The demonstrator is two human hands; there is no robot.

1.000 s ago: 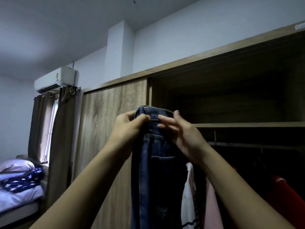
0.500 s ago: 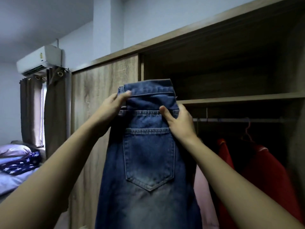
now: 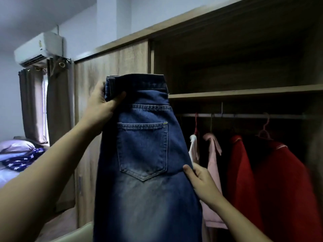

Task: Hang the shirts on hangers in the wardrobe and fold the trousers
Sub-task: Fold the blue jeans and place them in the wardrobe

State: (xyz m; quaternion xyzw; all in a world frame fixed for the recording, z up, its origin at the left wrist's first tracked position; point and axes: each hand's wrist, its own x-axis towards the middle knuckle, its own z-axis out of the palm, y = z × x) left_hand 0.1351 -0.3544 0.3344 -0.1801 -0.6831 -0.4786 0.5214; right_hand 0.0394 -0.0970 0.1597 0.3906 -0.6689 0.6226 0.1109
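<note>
A pair of blue jeans [image 3: 145,154] hangs upright in front of me, back pocket facing me, folded lengthwise. My left hand [image 3: 103,103] grips the waistband at its left corner, thumb across the front. My right hand [image 3: 201,179] pinches the jeans' right edge lower down, level with the bottom of the pocket. Behind them the open wardrobe [image 3: 244,91] shows a rail [image 3: 244,116] with a white shirt [image 3: 194,149], a pink shirt [image 3: 213,158] and two red shirts [image 3: 272,180] on hangers. The jeans' lower legs run out of view.
The wardrobe's sliding wooden door [image 3: 111,67] stands shut on the left. A shelf [image 3: 244,92] lies above the rail. Far left are a bed with pillows [image 3: 15,154], brown curtains [image 3: 31,105] and a wall air conditioner [image 3: 38,48].
The jeans have been opened flat with the back pocket toward me. My right hand slid from the waistband down the right edge; my left hand kept the waistband corner.
</note>
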